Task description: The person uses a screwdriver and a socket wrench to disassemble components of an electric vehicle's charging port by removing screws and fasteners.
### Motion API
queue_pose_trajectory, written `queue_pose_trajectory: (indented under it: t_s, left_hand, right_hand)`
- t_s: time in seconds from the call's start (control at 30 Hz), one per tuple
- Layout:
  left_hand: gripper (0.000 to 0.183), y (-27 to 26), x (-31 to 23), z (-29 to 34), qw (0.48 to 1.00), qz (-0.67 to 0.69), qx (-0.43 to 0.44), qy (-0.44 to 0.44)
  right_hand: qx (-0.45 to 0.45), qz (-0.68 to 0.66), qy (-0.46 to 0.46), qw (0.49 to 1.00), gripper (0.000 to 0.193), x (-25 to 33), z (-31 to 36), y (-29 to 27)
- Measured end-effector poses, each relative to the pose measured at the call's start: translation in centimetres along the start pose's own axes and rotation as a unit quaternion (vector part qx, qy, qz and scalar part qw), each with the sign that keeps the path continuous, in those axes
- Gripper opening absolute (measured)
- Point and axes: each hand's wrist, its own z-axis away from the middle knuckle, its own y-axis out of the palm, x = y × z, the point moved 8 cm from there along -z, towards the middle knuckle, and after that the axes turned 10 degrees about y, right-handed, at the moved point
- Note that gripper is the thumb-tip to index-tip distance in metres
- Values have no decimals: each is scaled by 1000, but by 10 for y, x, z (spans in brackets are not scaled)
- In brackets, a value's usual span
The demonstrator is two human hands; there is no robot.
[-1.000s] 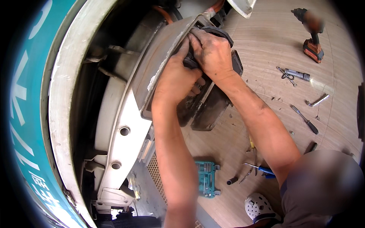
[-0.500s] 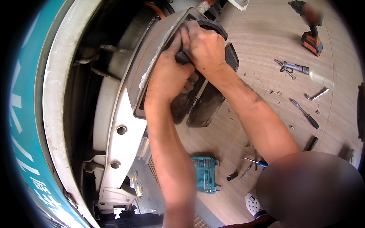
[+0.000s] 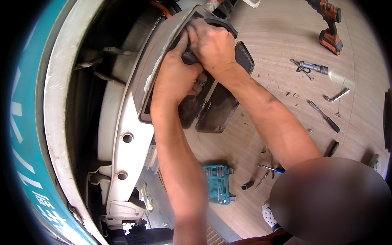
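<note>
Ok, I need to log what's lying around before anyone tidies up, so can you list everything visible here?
Dark part: one, grey-black and dusty, against the white machine body, under both hands.
Grey curved panel: one, beside the dark part.
White machine body: one, with round holes, left half of view.
Teal outer shell: one, far left edge.
Cordless drill: one, orange and black, top right on the wooden floor.
Bit set case: one, teal, open, on the floor at lower centre.
Screwdriver: one, black handle, right.
Bent metal key: one, silver, right.
Silver cylinder tool: one, upper right.
Blue-handled tool: one, lower centre-right.
Left hand: on the dark part.
Right hand: gripping its upper edge.
</note>
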Motion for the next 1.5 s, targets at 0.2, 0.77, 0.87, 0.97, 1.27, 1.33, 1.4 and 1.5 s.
queue_pose_trajectory:
  t_s: [0.2, 0.77, 0.87, 0.97, 1.27, 1.33, 1.4, 1.5]
  left_hand:
    - [70, 5, -4, -2, 998, 23, 9, 56]
    - [63, 4, 5, -2, 1000, -26, -3, 5]
    - [63, 2, 6, -1, 999, -32, 0, 12]
    - [62, 2, 6, -3, 999, -27, 1, 32]
    - [69, 10, 2, -4, 1000, -9, -1, 24]
    - [68, 3, -7, -2, 999, 4, 5, 49]
    - [67, -7, -5, 5, 999, 3, -6, 50]
    - [72, 5, -5, -1, 999, 28, -15, 32]
  right_hand:
    - [0, 104, -10, 994, 26, -3, -1, 0]
    - [16, 72, 22, 997, 22, 3, -2, 15]
    - [45, 83, 17, 995, 21, 6, 0, 18]
    - [30, 78, 9, 996, 19, 4, 1, 14]
    - [20, 88, 22, 996, 15, -6, 2, 16]
    - [-10, 123, -107, 987, 18, 2, 6, 11]
    - [66, 58, -15, 996, 19, 8, 1, 13]
    - [-20, 61, -6, 998, 21, -1, -1, 0]
